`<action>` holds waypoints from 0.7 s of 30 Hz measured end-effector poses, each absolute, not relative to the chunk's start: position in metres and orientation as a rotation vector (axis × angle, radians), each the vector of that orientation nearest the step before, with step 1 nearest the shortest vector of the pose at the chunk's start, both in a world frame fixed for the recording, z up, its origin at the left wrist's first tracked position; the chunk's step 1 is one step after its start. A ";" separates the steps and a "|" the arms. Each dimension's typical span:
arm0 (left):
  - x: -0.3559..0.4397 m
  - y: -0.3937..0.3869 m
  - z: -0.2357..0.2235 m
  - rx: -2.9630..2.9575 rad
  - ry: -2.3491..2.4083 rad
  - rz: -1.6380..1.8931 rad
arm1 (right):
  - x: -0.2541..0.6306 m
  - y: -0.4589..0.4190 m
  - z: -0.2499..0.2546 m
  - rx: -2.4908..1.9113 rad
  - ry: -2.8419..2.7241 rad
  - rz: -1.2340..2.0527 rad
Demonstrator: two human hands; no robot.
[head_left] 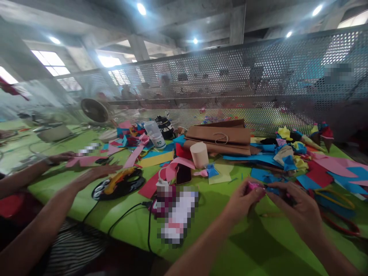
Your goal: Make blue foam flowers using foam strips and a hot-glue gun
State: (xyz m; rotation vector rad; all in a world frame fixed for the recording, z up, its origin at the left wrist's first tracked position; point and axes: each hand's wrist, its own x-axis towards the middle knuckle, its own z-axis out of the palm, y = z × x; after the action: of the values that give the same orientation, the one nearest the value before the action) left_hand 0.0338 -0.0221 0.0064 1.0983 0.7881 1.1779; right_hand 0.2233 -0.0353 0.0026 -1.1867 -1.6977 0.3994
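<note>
Both of my hands are raised just above the green table [214, 234] on the right side of the view. My left hand [244, 201] is closed, pinching a small crumpled pink piece [254, 186] that looks like paper. Opposite it, my right hand [297, 203] has its fingers bent around a small blue piece [273, 189], mostly covered by the fingers. The two pieces nearly meet between my fingertips; whether they are joined I cannot tell. A thin pencil-like stick [271, 215] lies beneath. A similar pink and blue piece [212, 170] rests farther back, beside a cream paper roll [199, 155].
Scissors with yellow [337, 197] and red handles [342, 224] lie right of my hands. Left are a phone [181, 216], a power adapter with cables [163, 188] and a yellow glue gun [116, 182]. A co-worker's hands [94, 172] rest farther left. Brown paper [218, 138] lies behind.
</note>
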 end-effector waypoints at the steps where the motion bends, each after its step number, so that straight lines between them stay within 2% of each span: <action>1: 0.034 -0.022 0.006 1.093 0.785 1.196 | 0.222 -0.033 0.001 -1.201 -1.692 0.428; 21: 0.027 -0.016 0.004 1.319 0.843 1.273 | 0.218 -0.035 0.001 -1.184 -1.705 0.446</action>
State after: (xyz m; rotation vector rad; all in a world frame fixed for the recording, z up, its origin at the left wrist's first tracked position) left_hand 0.0270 -0.0158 0.0044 1.3191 0.8432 1.2729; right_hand 0.2182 -0.0349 0.0009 -1.1842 -1.7046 0.4465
